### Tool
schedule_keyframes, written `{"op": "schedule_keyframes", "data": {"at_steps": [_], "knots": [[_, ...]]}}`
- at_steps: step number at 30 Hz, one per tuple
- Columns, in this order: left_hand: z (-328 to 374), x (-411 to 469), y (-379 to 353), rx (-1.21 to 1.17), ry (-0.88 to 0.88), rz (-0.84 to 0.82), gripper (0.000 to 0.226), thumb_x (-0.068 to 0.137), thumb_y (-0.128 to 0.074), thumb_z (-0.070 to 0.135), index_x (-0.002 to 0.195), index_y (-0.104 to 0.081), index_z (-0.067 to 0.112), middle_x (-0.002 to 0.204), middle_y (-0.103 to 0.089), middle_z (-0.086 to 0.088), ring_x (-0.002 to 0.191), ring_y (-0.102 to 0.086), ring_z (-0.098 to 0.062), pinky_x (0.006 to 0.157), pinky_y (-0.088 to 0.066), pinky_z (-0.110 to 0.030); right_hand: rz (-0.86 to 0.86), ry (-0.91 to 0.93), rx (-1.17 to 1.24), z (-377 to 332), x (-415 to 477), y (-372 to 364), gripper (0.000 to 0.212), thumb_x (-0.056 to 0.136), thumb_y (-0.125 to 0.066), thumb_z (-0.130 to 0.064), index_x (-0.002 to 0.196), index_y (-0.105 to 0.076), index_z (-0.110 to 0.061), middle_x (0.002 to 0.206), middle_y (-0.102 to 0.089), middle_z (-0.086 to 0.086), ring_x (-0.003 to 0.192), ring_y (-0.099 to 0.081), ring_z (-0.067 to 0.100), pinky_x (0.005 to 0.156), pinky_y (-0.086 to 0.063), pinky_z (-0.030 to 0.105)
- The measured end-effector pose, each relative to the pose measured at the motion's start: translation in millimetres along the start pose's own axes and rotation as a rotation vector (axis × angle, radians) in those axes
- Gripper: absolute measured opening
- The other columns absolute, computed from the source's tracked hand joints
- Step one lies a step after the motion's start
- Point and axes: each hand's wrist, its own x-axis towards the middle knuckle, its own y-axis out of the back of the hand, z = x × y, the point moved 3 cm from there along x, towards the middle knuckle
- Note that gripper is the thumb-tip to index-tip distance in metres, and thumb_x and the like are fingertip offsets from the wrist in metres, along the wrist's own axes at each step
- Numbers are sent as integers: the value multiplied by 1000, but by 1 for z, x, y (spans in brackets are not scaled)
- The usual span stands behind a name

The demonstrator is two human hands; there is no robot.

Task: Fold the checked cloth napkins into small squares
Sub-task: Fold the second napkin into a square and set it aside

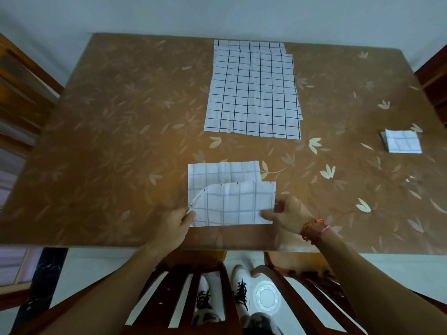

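Note:
A white napkin with dark checks lies near the table's front edge, its near half doubled over the far half. My left hand pinches its lifted left corner. My right hand pinches its right edge, with a red thread around the wrist. Farther back, a stack of flat unfolded checked napkins lies spread out. One napkin folded into a small square sits at the right.
The brown table has a leaf-patterned cover. Wooden chairs stand at the left edge, the right edge and just below the table's front edge. A pale wall runs behind the table.

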Motion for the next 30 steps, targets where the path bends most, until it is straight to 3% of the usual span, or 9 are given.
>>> {"op": "schedule_keyframes", "data": {"at_steps": [4, 8, 12, 17, 19, 23, 25, 27, 30], "knots": [[-3, 16, 5, -40, 80, 8, 42, 100, -50, 26, 60, -46, 15, 51, -46, 3, 47, -46, -8, 46, -33, -20, 76, 16, 140, -4, 17, 1, 36, 71, -79, -34, 99, -67, -15, 96, -70, 5, 93, -67, 23, 85, -54, 36], [-5, 31, 4, -114, 140, 19, 39, 100, -48, 30, 80, -60, -1, 72, -64, -17, 68, -63, -24, 54, -50, -31, 50, 61, 159, -2, 33, 3, 40, 63, -82, -44, 94, -71, -21, 88, -74, -4, 85, -71, 12, 79, -58, 34], [-4, 43, 5, -149, 175, 30, 27, 101, -48, 27, 93, -64, 8, 85, -66, -1, 79, -61, -11, 50, -44, -11, 50, -14, 163, 1, 47, -1, 28, 69, -83, -29, 86, -69, -13, 87, -73, 2, 75, -68, 10, 60, -55, 20], [-10, 58, 5, -192, 186, 47, 24, 99, -51, 25, 84, -60, 8, 83, -66, -3, 80, -62, -15, 58, -46, -23, 83, -82, 151, 9, 61, -11, 25, 70, -82, -23, 80, -60, -19, 88, -70, 6, 82, -68, 23, 70, -59, 35], [-11, 62, 7, -181, 177, 71, 13, 97, -54, 24, 97, -62, 13, 93, -67, 0, 88, -61, -13, 63, -45, -20, 102, -100, 120, 10, 65, -13, 23, 70, -81, -22, 79, -61, -18, 90, -71, 9, 83, -69, 26, 74, -59, 40], [-12, 62, 9, -144, 175, 89, 32, 95, -59, 20, 126, -52, 14, 106, -60, 2, 98, -56, -12, 67, -44, -17, 151, -112, 82, 9, 70, -14, 24, 70, -81, -25, 72, -57, -21, 89, -70, 7, 85, -68, 26, 72, -59, 43], [-9, 57, 10, -17, 74, 150, 30, 94, -58, 18, 124, -54, 13, 110, -57, 2, 101, -51, -11, 78, -46, -21, 165, -124, 92, 8, 71, -14, 27, 72, -80, -24, 81, -55, -16, 89, -66, 4, 85, -67, 25, 67, -60, 40], [-6, 49, 6, 196, -155, 200, 26, 90, -58, 16, 116, -60, 12, 113, -55, -1, 104, -48, -13, 86, -46, -28, 170, -130, 104, 5, 70, -15, 31, 73, -79, -22, 91, -54, -17, 91, -63, 3, 82, -64, 23, 61, -59, 36], [-1, 32, -13, 393, -431, 108, 25, 83, -66, 8, 107, -64, 12, 116, -57, -4, 108, -53, -18, 86, -48, -26, 183, -139, 88, 6, 72, -15, 32, 72, -80, -23, 94, -57, -15, 93, -63, 2, 79, -62, 20, 58, -58, 35]]}}
